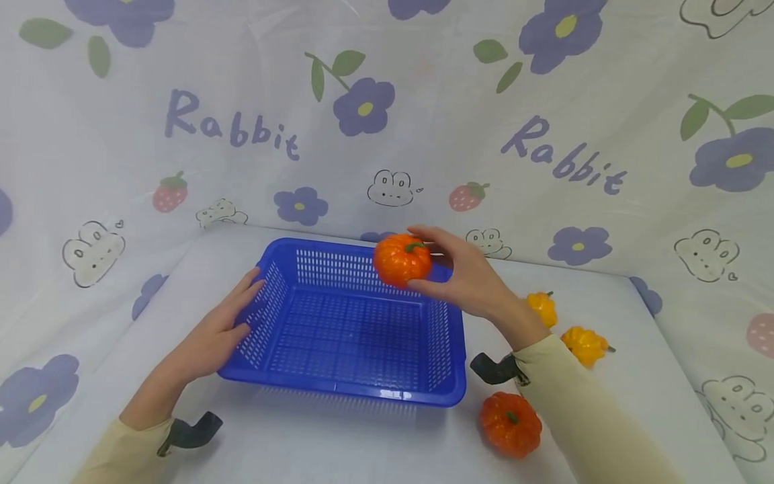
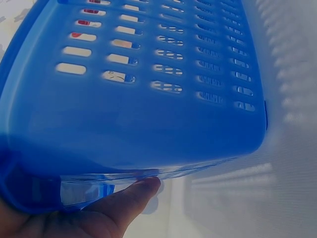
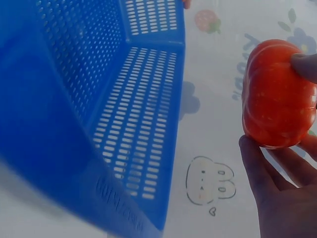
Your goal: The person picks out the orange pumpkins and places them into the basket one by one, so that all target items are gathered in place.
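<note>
My right hand (image 1: 462, 269) holds an orange toy pumpkin (image 1: 400, 261) with a green stem, thumb on one side and fingers on the other. It is raised over the back right of a blue plastic basket (image 1: 335, 390). In the right wrist view the pumpkin (image 3: 277, 94) looks red, with the basket's slotted wall (image 3: 141, 119) beside it. At the basket's left rim rests my left hand (image 1: 208, 339), its fingers fairly straight and spread. The left wrist view shows the thumb (image 2: 133, 198) against the basket's outside (image 2: 133, 129); the other fingers are hidden there.
Another orange toy pumpkin (image 1: 510, 425) lies right of the basket, near my right sleeve. Two yellow ones (image 1: 585, 346) sit farther back on the right, one partly behind my wrist. A white cloth printed with flowers and rabbits (image 1: 423, 121) hangs behind the white table (image 1: 338, 450).
</note>
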A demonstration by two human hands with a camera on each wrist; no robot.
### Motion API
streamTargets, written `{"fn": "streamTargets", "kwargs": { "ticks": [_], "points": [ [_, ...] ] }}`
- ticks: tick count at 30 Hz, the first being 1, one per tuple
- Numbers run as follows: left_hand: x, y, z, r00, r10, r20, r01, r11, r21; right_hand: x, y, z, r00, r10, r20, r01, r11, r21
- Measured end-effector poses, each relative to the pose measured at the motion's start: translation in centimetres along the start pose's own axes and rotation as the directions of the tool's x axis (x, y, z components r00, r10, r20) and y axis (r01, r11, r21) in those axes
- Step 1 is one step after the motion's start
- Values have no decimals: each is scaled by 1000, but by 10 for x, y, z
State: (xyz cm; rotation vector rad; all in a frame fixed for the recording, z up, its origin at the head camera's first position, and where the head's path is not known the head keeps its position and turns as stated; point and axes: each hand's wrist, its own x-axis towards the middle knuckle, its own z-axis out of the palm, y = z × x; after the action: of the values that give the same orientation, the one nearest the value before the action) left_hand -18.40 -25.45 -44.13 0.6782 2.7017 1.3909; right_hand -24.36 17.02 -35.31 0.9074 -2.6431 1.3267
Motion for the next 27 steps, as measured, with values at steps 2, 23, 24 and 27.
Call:
{"fn": "streamTargets", "kwargs": {
  "ticks": [2, 23, 24, 27],
  "points": [
    [-1, 0, 0, 1000, 1, -1, -1, 1000, 0, 5, 0, 5, 1000, -12, 7, 12, 1000, 7],
    [-3, 2, 0, 1000, 13, -5, -13, 1000, 9, 40, -3, 47, 995, -49, 83, 45, 998, 44],
    [-3, 3, -1, 1000, 15, -5, -15, 1000, 8, 41, -3, 49, 995, -49, 87, 45, 998, 46],
    [-2, 4, -2, 1000, 11, -4, -11, 1000, 10, 47, -4, 53, 994, -43, 100, 38, 998, 50]
  ]
}}
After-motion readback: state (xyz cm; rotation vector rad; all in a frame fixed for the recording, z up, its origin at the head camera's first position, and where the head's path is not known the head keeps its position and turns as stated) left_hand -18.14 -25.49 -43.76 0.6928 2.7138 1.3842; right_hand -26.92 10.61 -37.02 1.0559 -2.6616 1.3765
